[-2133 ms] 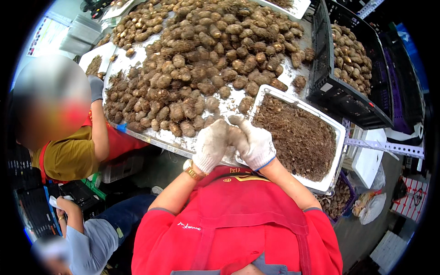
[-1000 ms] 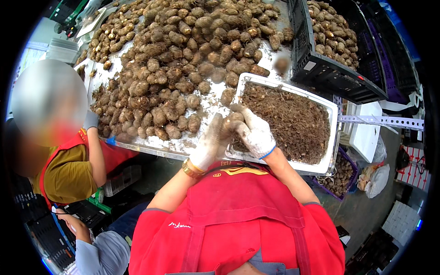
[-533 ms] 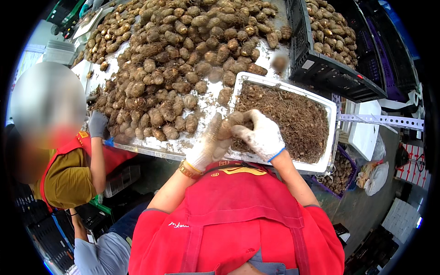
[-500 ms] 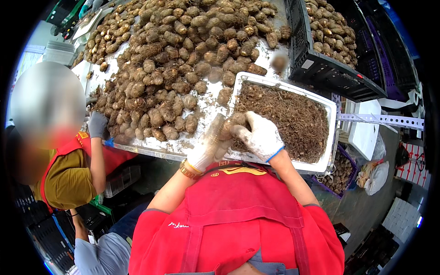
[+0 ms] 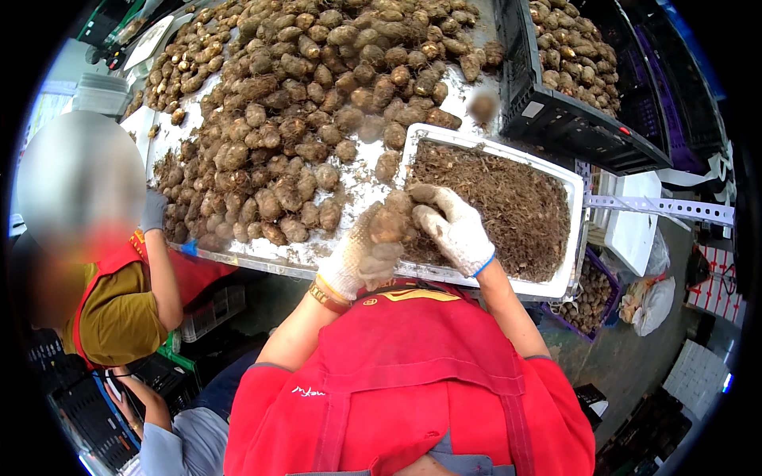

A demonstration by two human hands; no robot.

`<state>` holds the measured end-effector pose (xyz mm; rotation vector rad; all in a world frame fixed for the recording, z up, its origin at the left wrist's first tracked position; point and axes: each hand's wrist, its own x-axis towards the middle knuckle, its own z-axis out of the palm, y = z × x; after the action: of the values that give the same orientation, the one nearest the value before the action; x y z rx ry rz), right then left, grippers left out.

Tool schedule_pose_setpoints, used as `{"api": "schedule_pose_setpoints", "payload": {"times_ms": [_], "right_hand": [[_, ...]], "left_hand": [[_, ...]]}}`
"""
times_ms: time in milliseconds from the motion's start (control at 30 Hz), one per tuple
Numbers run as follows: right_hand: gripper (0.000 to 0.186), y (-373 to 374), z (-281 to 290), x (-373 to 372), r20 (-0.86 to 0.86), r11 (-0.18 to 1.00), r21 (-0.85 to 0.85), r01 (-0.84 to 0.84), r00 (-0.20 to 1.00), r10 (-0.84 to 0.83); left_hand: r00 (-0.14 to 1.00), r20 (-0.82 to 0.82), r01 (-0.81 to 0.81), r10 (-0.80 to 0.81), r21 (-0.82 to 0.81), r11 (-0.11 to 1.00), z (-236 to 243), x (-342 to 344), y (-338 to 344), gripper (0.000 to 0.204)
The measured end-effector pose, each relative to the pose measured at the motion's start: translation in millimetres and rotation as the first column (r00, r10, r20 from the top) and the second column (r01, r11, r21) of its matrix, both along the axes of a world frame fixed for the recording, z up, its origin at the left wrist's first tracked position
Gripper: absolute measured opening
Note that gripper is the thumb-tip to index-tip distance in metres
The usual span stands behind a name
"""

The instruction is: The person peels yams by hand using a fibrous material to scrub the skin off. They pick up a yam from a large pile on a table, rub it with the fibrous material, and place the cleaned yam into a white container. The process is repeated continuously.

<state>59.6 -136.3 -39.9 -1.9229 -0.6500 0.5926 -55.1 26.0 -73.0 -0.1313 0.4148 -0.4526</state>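
Both my hands wear dirty white knit gloves and meet at the table's front edge. My left hand (image 5: 357,252) is wrapped round a brown, hairy taro (image 5: 389,223). At the taro's right end, the thumb and fingers of my right hand (image 5: 459,230) are curled against it. Just beyond and right of the hands sits a white foam box (image 5: 577,206) with loose brown root fibres and peelings (image 5: 500,202) in it. A big heap of unpeeled taros (image 5: 278,127) covers the table to the left and far side.
A black crate (image 5: 567,127) of taros stands far right. Below the table's right side is a purple crate (image 5: 609,305) with more taros. A perforated metal bar (image 5: 667,208) juts out at right. A co-worker's gloved hand (image 5: 155,210) is at the heap's left edge.
My right hand has shifted slightly right on the taro, and its fingers have opened a little. The taro has turned in my left hand. The co-worker's hand has drawn back slightly left.
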Motion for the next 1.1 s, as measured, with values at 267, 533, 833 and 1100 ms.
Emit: {"api": "schedule_pose_setpoints", "payload": {"times_ms": [267, 533, 833, 1100], "right_hand": [[0.039, 20.7, 10.3, -10.9, 0.003, 0.992, -0.113, -0.055, 0.998, 0.056], [0.025, 35.9, -15.2, -18.6, 0.001, 1.0, -0.011, 0.012, 1.0, -0.012], [0.026, 9.7, -32.4, -14.7, -0.351, 0.996, -0.057, 0.067, 0.933, -0.083], [0.023, 17.0, -28.1, -25.1, -0.272, 0.993, -0.114, -0.019, 0.962, -0.013]], "left_hand": [[0.953, -0.171, -0.098, 0.251, 0.61, 0.786, 33.6, 9.8, -19.4, 0.041], [0.913, -0.043, -0.29, 0.405, 0.629, 0.721, 13.3, -48.7, 28.5, 0.038], [0.71, -0.148, -0.172, 0.689, 0.912, 0.373, -30.7, -202.9, 113.0, 0.042], [0.644, -0.341, -0.1, 0.685, 0.85, 0.517, -131.7, -219.1, 111.6, 0.029]]}}
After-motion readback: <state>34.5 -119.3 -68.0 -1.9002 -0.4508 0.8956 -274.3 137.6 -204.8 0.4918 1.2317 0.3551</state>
